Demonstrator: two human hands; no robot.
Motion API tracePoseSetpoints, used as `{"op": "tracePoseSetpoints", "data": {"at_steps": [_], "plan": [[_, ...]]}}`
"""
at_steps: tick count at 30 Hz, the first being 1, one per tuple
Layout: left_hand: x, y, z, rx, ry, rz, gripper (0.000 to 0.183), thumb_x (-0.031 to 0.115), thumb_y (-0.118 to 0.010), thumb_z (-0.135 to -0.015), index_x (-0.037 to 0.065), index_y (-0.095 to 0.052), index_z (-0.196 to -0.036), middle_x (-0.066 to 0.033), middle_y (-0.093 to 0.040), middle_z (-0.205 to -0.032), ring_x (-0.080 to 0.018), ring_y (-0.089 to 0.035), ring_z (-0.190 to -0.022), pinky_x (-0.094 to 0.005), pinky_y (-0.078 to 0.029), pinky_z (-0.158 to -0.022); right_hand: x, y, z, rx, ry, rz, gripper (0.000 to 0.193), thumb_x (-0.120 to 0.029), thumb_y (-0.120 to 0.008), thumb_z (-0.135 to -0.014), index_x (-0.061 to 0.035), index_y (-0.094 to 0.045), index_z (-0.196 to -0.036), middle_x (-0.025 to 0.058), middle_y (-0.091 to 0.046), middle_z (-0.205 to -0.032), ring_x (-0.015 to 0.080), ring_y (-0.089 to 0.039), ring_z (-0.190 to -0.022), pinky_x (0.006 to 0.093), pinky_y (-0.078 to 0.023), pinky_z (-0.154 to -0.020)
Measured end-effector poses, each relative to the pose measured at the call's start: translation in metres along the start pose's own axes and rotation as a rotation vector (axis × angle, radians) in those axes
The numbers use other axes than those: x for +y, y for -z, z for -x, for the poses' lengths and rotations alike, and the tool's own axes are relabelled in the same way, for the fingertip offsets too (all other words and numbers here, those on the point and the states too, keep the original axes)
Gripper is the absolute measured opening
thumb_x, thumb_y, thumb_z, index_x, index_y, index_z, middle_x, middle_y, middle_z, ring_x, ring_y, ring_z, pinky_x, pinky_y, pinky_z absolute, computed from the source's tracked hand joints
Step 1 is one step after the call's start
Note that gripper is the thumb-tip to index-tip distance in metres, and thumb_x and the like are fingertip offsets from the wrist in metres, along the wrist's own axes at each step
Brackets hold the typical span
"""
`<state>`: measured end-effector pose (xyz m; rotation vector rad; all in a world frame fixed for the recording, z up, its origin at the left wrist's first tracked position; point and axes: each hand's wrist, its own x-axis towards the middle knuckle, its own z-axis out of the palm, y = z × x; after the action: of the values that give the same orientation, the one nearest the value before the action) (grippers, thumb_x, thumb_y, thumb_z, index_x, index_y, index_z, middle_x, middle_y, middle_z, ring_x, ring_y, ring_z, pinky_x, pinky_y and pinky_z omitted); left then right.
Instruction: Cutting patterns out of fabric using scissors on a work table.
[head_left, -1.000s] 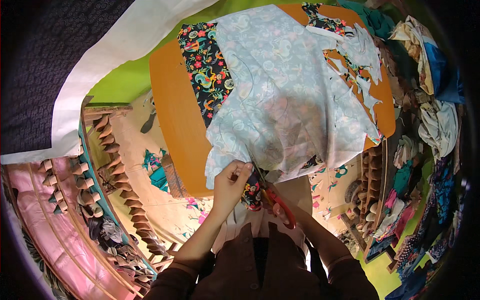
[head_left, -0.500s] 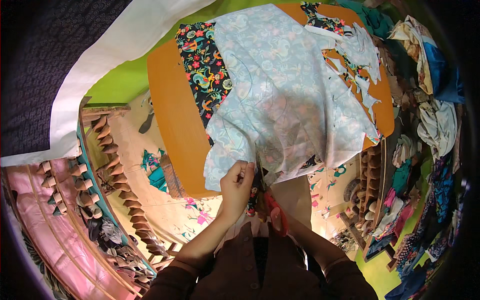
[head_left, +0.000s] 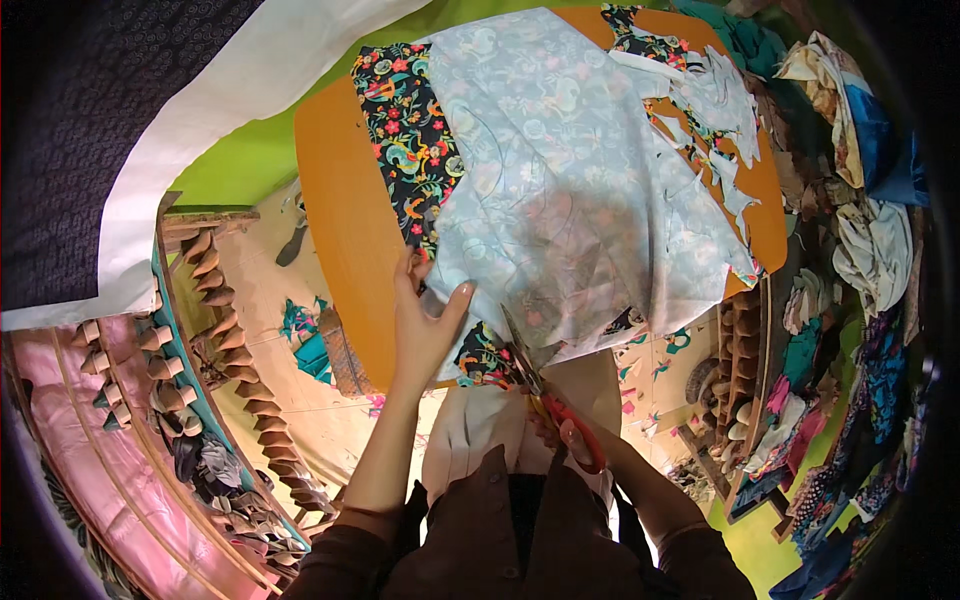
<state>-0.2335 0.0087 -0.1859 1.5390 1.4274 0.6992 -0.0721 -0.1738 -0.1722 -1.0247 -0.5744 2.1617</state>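
Note:
Black floral fabric (head_left: 405, 140) lies on the orange table, its pale wrong side (head_left: 540, 110) facing up over most of it. My left hand (head_left: 425, 325) rests on the fabric's near left part, thumb spread away from the fingers, whose tips are partly hidden at the edge. In my right hand (head_left: 572, 440) are scissors (head_left: 590, 445) with red handles. Their blades (head_left: 522, 350) point away from me at the near edge of the fabric. Beside the blades a flap of the floral side (head_left: 483, 355) is turned up. A shadow falls across the pale fabric.
The table (head_left: 340, 220) has rounded corners. Cut scraps (head_left: 720, 110) lie at its far right. Wooden shoe lasts (head_left: 235, 340) stand in rows on the left, near pink cloth (head_left: 85, 420). Piled fabrics (head_left: 870, 250) line the right side. Offcuts (head_left: 315, 350) lie on the floor.
My left hand has gone from a closed grip at the near edge to lying farther left and away, fingers spread. The scissors have shifted slightly right, and their blades now show.

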Motion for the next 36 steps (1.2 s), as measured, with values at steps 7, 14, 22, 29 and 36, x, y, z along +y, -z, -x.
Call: {"op": "tracePoseSetpoints", "data": {"at_steps": [7,14,22,29,36], "plan": [[0.0,0.012,0.006,-0.124,0.353,0.195,0.048,0.021,-0.068,-0.074,-0.007,-0.047,-0.107,-0.0089,-0.054,-0.09,-0.0117,-0.05,-0.08,-0.0233,-0.041,-0.068,0.006,-0.002,0.0,0.165,-0.009,-0.066,0.095,-0.075,-0.049,-0.062,-0.011,-0.025,-0.128,-0.0012,-0.033,-0.09,0.0072,-0.034,-0.073,0.021,-0.031,-0.061],[0.005,0.024,0.02,0.03,0.049,-0.092,0.023,0.017,-0.056,-0.082,-0.007,-0.058,-0.084,-0.0143,-0.055,-0.089,-0.0217,-0.051,-0.078,-0.0286,-0.041,-0.069,0.012,0.009,-0.001,0.074,0.042,-0.008,0.09,-0.065,-0.043,-0.074,-0.0058,-0.011,-0.134,0.0034,-0.039,-0.095,0.0087,-0.039,-0.073,0.0208,-0.037,-0.064],[0.021,0.02,0.031,0.175,-0.238,-0.251,0.019,0.011,-0.054,-0.081,-0.008,-0.055,-0.086,-0.0174,-0.054,-0.091,-0.029,-0.052,-0.081,-0.0314,-0.041,-0.072,0.006,0.003,-0.005,0.168,-0.05,-0.18,0.094,-0.067,-0.064,-0.056,-0.0157,-0.03,-0.127,-0.0012,-0.035,-0.086,0.0064,-0.036,-0.065,0.0211,-0.032,-0.058],[0.013,0.016,0.027,-0.049,0.173,0.326,0.036,0.014,-0.058,-0.081,-0.004,-0.046,-0.11,-0.0099,-0.056,-0.095,-0.0141,-0.051,-0.088,-0.0273,-0.041,-0.076,-0.002,0.002,-0.005,0.161,-0.058,-0.218,0.092,-0.067,-0.064,-0.057,-0.0153,-0.03,-0.125,-0.0009,-0.035,-0.086,0.0069,-0.036,-0.065,0.0207,-0.032,-0.057],[0.005,0.021,0.019,-0.465,0.363,0.328,0.051,0.019,-0.073,-0.069,-0.005,-0.049,-0.109,-0.0091,-0.057,-0.099,-0.015,-0.052,-0.091,-0.0258,-0.042,-0.079,0.003,0.006,-0.007,0.076,-0.001,-0.104,0.092,-0.07,-0.055,-0.063,-0.0108,-0.026,-0.128,-0.0005,-0.036,-0.088,0.0067,-0.036,-0.071,0.0193,-0.033,-0.059]]}}
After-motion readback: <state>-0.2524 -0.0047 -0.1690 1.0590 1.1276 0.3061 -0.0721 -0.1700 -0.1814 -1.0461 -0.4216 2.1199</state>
